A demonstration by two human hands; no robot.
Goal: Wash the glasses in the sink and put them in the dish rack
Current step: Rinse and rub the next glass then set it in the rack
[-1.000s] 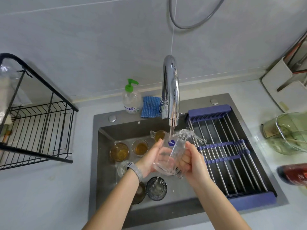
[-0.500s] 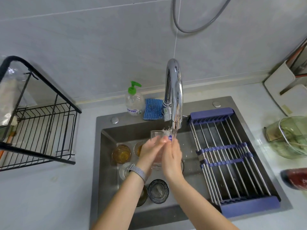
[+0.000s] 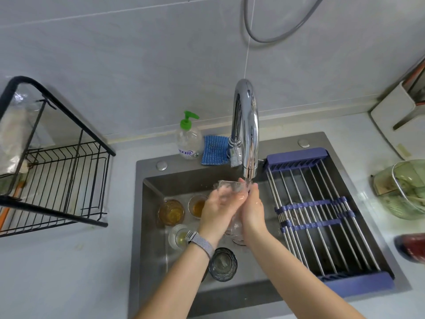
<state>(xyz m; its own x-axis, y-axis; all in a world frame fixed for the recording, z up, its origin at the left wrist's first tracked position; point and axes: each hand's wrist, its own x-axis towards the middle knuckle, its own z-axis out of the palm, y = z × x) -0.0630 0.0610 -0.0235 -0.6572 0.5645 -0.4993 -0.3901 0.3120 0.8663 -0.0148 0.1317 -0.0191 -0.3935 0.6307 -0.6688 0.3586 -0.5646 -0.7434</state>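
Observation:
Both hands hold a clear glass [image 3: 230, 186] upright under the running chrome faucet [image 3: 246, 125], over the grey sink [image 3: 147, 203]. My left hand [image 3: 217, 209] wraps its left side and my right hand [image 3: 251, 207] presses its right side; only the rim shows above my fingers. In the basin stand two glasses of amber liquid [image 3: 171, 212] [image 3: 197, 206], a ribbed clear glass [image 3: 178, 236] and a dark blue-grey glass [image 3: 223, 264]. The black wire dish rack [image 3: 57, 180] stands on the counter at the left.
A blue roll-up drying rack [image 3: 322, 215] spans the sink's right half. A soap bottle with a green pump [image 3: 188, 139] and a blue sponge [image 3: 215, 150] sit behind the sink. A green glass bowl [image 3: 404, 187] and a red object [image 3: 411, 247] lie at the right.
The glass went from tilted sideways under the stream to upright between both hands. My hands closed around it and rose toward the spout.

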